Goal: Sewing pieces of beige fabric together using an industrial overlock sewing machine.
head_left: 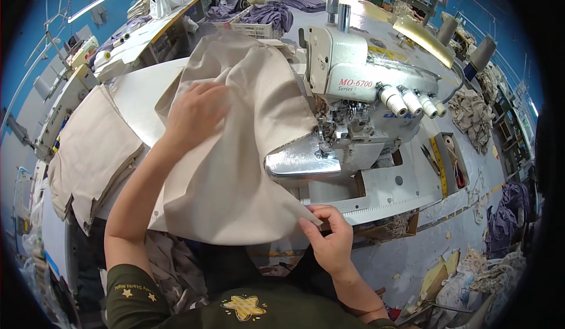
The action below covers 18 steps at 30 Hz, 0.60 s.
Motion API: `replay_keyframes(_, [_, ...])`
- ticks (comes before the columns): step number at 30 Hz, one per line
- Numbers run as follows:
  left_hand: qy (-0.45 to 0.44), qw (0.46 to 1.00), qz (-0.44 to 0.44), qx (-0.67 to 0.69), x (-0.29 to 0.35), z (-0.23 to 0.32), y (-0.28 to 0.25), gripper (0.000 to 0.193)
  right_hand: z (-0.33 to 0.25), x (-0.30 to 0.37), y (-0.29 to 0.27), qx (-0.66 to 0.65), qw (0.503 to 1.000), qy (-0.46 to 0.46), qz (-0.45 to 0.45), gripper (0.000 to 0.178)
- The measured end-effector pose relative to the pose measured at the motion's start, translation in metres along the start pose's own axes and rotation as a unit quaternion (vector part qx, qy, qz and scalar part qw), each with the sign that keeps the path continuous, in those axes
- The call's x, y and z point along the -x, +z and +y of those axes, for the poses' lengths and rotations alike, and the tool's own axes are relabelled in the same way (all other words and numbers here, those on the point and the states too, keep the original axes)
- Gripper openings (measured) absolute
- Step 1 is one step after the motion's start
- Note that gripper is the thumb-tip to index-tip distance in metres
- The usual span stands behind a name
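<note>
A large beige fabric piece (235, 170) hangs over the table's front edge and reaches up to the overlock sewing machine (353, 70). Its right edge runs up beside the machine's shiny metal plate (303, 161) to the needle area. My left hand (200, 111) lies over the upper left of the cloth, its fingers smeared by motion. At the lower right corner of the cloth, my right hand (329, 238) pinches the edge between thumb and fingers. Left of my left arm, a stack of similar beige pieces (97, 143) rests with its corners hanging down.
A tray (453, 158) with a yellow tape measure (438, 167) and scissors stands right of the machine. Behind are a white basket (256, 30) and purple fabric (268, 17). Beige scraps (474, 120) lie far right; crumpled cloth (170, 267) hangs near my left elbow.
</note>
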<state>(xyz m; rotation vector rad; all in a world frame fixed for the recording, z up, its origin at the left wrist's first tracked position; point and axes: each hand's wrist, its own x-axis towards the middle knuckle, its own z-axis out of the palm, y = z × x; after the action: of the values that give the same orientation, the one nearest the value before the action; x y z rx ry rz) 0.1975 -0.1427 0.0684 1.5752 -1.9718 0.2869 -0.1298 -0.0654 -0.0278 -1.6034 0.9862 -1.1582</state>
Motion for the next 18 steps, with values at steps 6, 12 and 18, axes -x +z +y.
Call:
replay_keyframes(6, [-0.079, 0.993, -0.081, -0.023, 0.074, -0.052, -0.009, 0.026, 0.0, 0.001, -0.005, -0.188, 0.977, 0.061, 0.084, 0.017])
replay_keyframes(12, [-0.315, 0.897, -0.304, -0.063, 0.112, 0.017, -0.092, 0.036, 0.003, -0.023, -0.017, -0.171, 0.965, -0.002, 0.2, 0.015])
replay_keyframes(18, [-0.278, 0.957, -0.068, -0.047, 0.142, 0.012, -0.07, 0.063, -0.01, -0.036, -0.011, -0.139, 0.974, -0.072, 0.163, 0.01])
